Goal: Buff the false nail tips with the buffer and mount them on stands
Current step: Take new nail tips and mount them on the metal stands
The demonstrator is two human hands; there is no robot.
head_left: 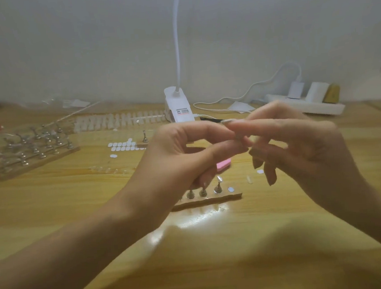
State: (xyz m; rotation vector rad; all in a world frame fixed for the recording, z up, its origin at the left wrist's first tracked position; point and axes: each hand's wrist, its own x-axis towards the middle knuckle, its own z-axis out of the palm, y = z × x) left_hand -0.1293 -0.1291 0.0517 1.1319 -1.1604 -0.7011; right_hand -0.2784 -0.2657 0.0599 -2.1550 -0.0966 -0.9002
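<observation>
As left hand and right hand meet, both pinch one small blurred item.

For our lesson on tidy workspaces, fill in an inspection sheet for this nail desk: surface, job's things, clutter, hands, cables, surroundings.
Surface: wooden table, glare patch near the middle.
Job's things: pink buffer lying behind the near stand strip; stand rack at far left; nail tips in rows at the back.
Clutter: white sticker dots mid-table; small loose bits right of the strip.
Hands: left hand and right hand raised, both pinching a small piece, too blurred to name.
Cables: white cable along the back towards the power strip.
Surroundings: plain wall; lamp at the back.
</observation>
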